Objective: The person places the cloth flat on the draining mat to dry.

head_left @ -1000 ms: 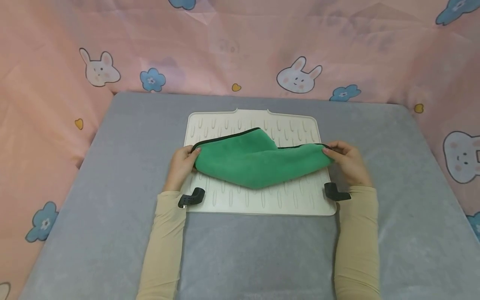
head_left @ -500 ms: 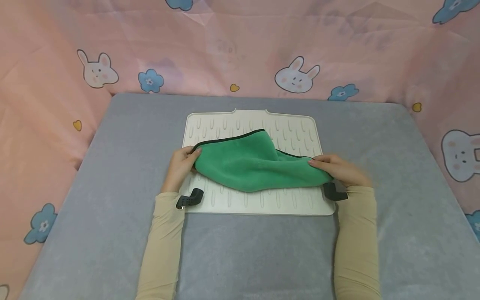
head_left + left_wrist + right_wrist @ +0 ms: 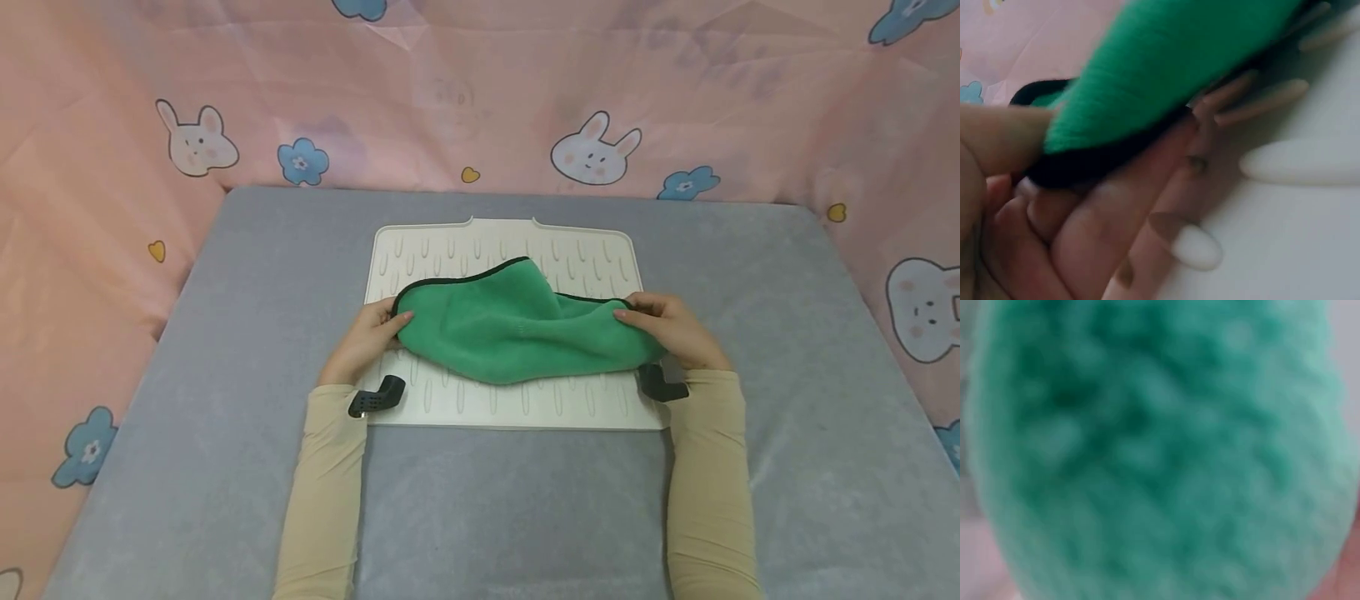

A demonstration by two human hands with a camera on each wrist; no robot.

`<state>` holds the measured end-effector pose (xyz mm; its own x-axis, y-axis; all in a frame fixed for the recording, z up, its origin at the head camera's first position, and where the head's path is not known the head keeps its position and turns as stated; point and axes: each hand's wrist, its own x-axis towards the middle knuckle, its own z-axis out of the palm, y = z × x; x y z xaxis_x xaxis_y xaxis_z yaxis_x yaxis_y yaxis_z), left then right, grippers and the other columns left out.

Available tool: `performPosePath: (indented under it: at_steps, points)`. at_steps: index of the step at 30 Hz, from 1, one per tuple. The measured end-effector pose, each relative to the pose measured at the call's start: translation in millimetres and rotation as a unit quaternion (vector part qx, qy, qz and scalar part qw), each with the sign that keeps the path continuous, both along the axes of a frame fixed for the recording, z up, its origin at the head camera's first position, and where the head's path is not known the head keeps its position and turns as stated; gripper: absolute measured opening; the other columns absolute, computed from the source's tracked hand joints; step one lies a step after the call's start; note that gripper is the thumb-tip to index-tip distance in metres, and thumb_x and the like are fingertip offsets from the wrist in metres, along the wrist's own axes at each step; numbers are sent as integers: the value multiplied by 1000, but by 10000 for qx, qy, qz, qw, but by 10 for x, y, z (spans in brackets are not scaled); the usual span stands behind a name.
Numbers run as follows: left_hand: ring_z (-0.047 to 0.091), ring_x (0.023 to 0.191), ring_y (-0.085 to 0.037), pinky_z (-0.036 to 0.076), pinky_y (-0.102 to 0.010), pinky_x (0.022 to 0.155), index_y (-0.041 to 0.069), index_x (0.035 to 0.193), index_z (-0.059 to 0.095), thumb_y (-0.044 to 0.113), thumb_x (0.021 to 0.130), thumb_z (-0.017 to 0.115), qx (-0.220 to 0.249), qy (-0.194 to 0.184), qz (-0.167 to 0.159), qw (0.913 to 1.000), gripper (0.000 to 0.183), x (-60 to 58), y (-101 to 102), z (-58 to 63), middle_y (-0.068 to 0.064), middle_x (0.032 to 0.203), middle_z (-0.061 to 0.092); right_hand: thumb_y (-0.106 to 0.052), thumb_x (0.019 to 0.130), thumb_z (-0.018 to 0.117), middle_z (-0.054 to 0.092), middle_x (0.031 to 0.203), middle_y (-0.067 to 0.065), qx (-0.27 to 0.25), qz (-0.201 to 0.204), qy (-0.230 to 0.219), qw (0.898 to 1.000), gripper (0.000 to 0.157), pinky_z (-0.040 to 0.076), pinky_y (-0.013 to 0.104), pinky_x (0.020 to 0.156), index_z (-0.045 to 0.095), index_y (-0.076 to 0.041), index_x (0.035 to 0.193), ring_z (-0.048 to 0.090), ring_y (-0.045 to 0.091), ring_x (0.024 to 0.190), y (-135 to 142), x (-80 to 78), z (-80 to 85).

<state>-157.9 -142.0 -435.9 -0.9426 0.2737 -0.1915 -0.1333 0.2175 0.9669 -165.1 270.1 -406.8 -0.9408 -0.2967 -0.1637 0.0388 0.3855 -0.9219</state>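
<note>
A green cloth (image 3: 487, 333) with a dark edging hangs folded and sagging between both hands, over a cream ridged board (image 3: 495, 408). At its left end my left hand (image 3: 366, 337) pinches the cloth between thumb and fingers. My right hand (image 3: 675, 329) pinches the right part in the same way, thumb in front, and a flap droops below it. In the left wrist view, the thumb lies on the green cloth (image 3: 1147, 75) and the fingers are beneath its dark edge. Blurred green cloth (image 3: 1160, 456) fills most of the right wrist view, hiding nearly all of that hand.
The board lies on a table with a grey cover (image 3: 510, 508). Behind and at the sides hangs a pink curtain (image 3: 420, 100) printed with rabbits and flowers. Dark wrist-worn devices (image 3: 377, 397) jut inward over the board's near corners.
My right hand has moved inward to the left along the cloth, and a loose flap now hangs below it. The left hand has shifted slightly right and down.
</note>
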Motion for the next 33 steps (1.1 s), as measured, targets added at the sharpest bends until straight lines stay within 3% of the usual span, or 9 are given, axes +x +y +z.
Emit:
performPosePath:
  at_steps: [2, 5, 12, 17, 19, 23, 26, 29, 33]
  points:
    - [63, 72, -8, 53, -22, 67, -10, 120, 53, 11, 101, 45, 108, -68, 135, 9998, 30, -2, -8, 7, -6, 82, 63, -15, 94, 60, 45, 70, -2, -202, -20, 44, 9998, 14, 38, 27, 59, 59, -6, 83, 43, 14, 68, 35, 19, 12]
    - [55, 62, -5, 46, -19, 61, -11, 115, 55, 12, 101, 44, -303, 92, 329, 9990, 29, 2, -47, 42, -1, 72, 59, -11, 93, 60, 47, 69, -3, -247, 128, 5, 9996, 13, 39, 27, 58, 59, -3, 83, 44, 14, 68, 75, 50, 48]
    - [48, 66, -11, 40, -23, 62, -9, 107, 62, 13, 98, 50, -1355, 632, 909, 9846, 27, -24, -68, 85, -8, 77, 59, -25, 94, 61, 37, 64, -1, 861, 801, -627, 9911, 32, 35, 28, 56, 46, -4, 75, 39, 12, 59, -50, 43, 137]
    - [49, 57, -7, 40, -20, 54, -8, 107, 62, 19, 97, 54, -1058, 497, 1270, 9850, 30, -39, -35, 59, -2, 70, 59, -37, 97, 52, 52, 75, 4, 1359, 483, -423, 9886, 40, 39, 29, 70, 63, 2, 95, 48, 16, 76, -166, -24, 97]
    - [50, 57, -5, 41, -18, 55, -8, 115, 59, 19, 97, 54, -757, 336, 1187, 9895, 33, -30, -55, 60, 1, 69, 59, -41, 97, 50, 59, 87, 8, 1512, 214, -352, 9876, 47, 40, 31, 76, 65, 3, 105, 51, 19, 85, -209, -41, 75]
    - [56, 59, -4, 46, -18, 60, -9, 129, 47, 18, 97, 54, -87, -228, 648, 9976, 43, 2, -150, 65, 4, 72, 63, -40, 96, 53, 62, 105, 16, 1588, -134, -372, 9865, 49, 41, 34, 82, 65, 5, 111, 52, 24, 96, -274, -62, 30]
    - [64, 65, -7, 53, -22, 67, -12, 130, 44, 14, 98, 51, 250, -687, 204, 9971, 42, 31, -231, 64, 0, 78, 67, -31, 94, 58, 63, 100, 14, 1502, -180, -364, 9878, 39, 42, 34, 81, 64, 5, 108, 54, 23, 92, -293, -67, 2]
    - [67, 67, -9, 55, -26, 68, -16, 122, 47, 12, 99, 48, 246, -918, -67, 9955, 36, 46, -278, 53, -3, 80, 67, -23, 93, 61, 63, 86, 6, 1353, -152, -314, 9902, 30, 44, 30, 75, 63, 6, 104, 55, 18, 82, -293, -67, -16]
    - [63, 60, -9, 55, -25, 62, -16, 112, 53, 13, 100, 46, -171, -823, 163, 9963, 32, 22, -232, 41, -2, 72, 64, -18, 94, 60, 62, 80, 1, 1180, -123, -199, 9927, 26, 44, 26, 71, 61, 6, 102, 55, 13, 76, -266, -70, -46]
